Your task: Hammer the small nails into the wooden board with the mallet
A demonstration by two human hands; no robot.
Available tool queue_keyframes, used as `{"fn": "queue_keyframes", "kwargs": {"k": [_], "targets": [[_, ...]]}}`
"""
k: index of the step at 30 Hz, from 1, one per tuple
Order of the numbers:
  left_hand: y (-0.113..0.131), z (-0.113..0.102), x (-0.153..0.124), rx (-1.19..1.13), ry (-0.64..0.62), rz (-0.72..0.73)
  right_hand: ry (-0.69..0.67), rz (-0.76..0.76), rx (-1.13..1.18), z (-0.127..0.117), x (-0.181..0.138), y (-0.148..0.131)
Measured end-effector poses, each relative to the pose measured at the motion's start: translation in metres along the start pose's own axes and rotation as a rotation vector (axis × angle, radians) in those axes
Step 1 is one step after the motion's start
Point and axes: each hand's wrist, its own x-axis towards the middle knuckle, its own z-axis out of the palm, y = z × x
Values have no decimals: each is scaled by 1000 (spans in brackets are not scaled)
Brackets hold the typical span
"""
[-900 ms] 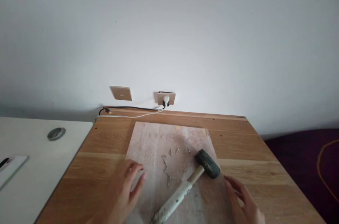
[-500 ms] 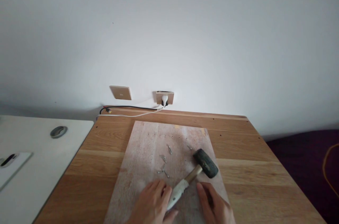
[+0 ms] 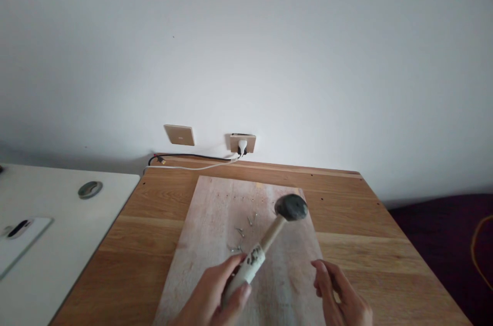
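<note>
A rubber mallet (image 3: 291,207) with a dark head and a pale-gripped handle is held by my left hand (image 3: 215,290), whose fingers wrap round the grip. Its head is lifted over the upper right of a worn, pale board (image 3: 185,254). Several small silver nails or screws (image 3: 239,232) are scattered on that board, left of the handle; the lowest partly disappear behind my left hand. My right hand (image 3: 341,290) is at the board's right edge, apart from the mallet. Its thumb and forefinger are pinched together, and anything between them is too small to make out.
The board lies on a wooden table (image 3: 370,244) against a white wall. At the back, cables (image 3: 192,155) run to a plugged wall socket (image 3: 248,142). To the left is a white desk (image 3: 77,223) with a grey round grommet (image 3: 90,190). Dark purple fabric (image 3: 431,228) is at right.
My left hand has lifted the mallet off the board and its head has tilted round. My right hand has moved right and up, away from the handle, with its fingertips pinched.
</note>
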Motion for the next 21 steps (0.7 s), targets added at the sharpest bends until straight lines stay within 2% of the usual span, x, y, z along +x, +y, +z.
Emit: {"fn": "queue_keyframes", "kwargs": {"k": [2,4,6,9,12,15,18,21], "targets": [[3,-17,-11,-86,191,-81,-36,-42,31,4,3,-2],[0,-37,-16,-129,352,-126,-135,-132,49,14,11,-9],[-10,-56,-16,-130,470,-162,-273,-260,31,28,23,-22],[-31,-79,-15,-158,593,-298,-377,-426,-48,55,46,-41],[-49,-96,-22,-208,648,-417,-385,-461,-84,81,66,-55],[-57,-111,-34,-182,685,-457,-409,-467,-121,99,78,-61],[-64,-127,-47,-118,680,-459,-430,-466,-164,103,82,-66],[-73,-139,-57,-158,577,-459,-437,-447,-202,97,81,-70]]}}
